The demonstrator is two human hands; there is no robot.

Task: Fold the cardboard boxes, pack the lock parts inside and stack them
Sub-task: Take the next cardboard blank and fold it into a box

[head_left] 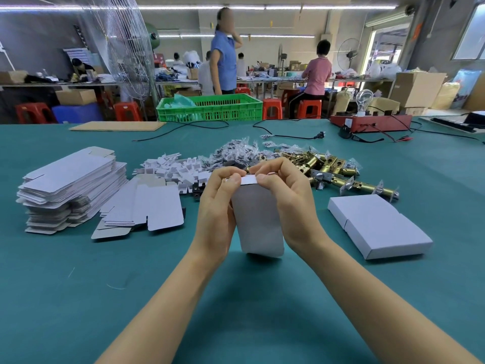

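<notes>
One head-worn wide-angle view looks forward and down from just above the desk (78, 285) — the hands (220, 203) sit close, mid-frame, forearms entering from below — while the far workshop, probably bent by the lens, fills the top.

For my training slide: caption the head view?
Both hands, left hand and right hand, fold a white box upright over the green table.

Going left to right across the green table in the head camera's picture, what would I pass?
Tall stack of flat white cardboard blanks → smaller fanned pile of flat blanks → upright white box held in both hands → two closed white boxes lying side by side.
</notes>
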